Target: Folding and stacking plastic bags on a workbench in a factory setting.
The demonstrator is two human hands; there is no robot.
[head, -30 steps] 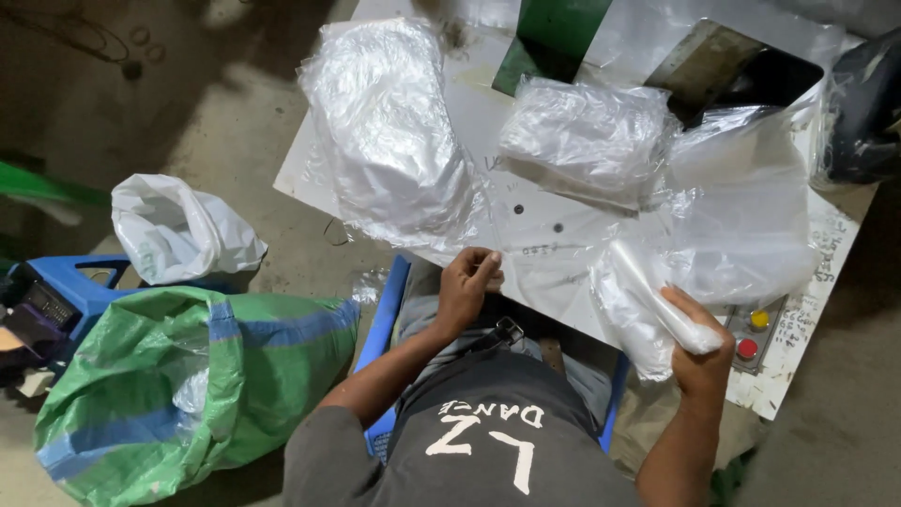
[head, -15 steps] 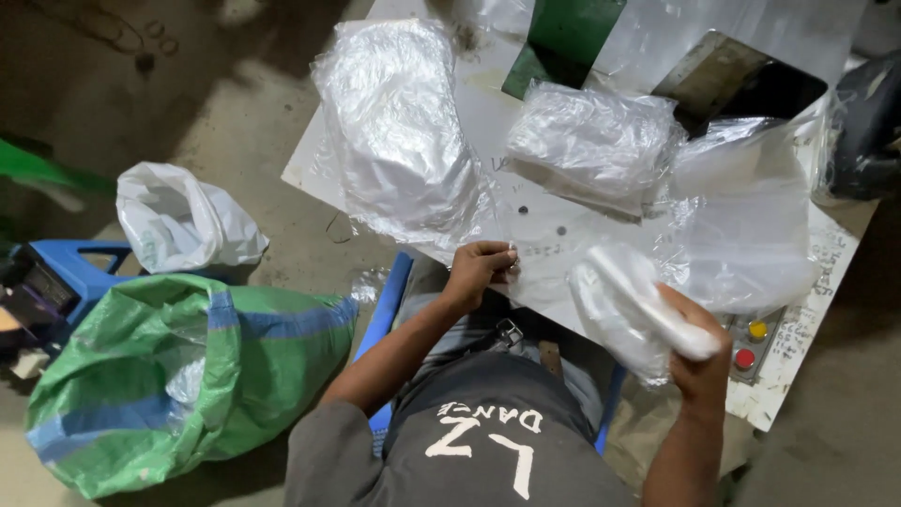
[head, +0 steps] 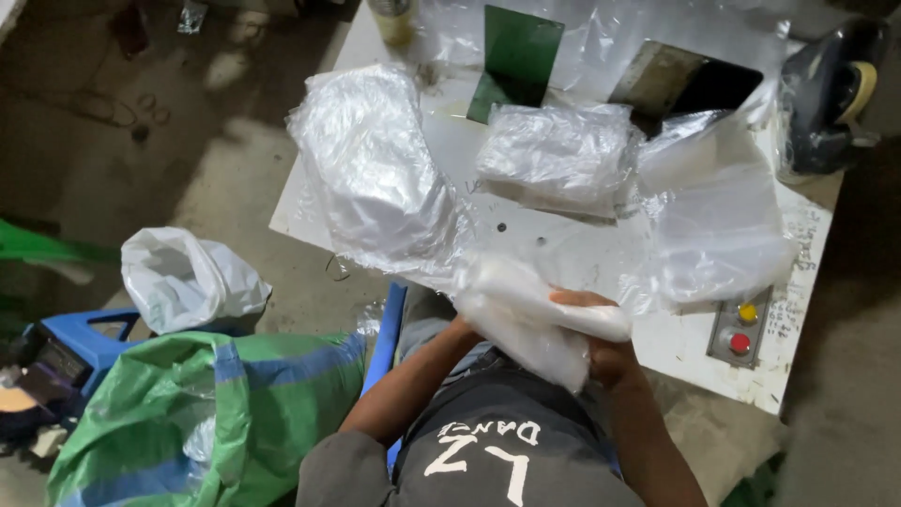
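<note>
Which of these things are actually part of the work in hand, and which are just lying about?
In use: folded clear plastic bag, held in right hand, left hand hidden behind it; stacks of plastic bags on white table.

Lying about: green-striped sack, white bag, blue stool, tape roll.

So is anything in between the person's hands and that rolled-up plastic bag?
Nothing visible does. The right hand is already wrapped around the rolled clear plastic bag, at the near edge of the white table. The left hand is hidden behind the bag, so its grip cannot be seen.
</note>
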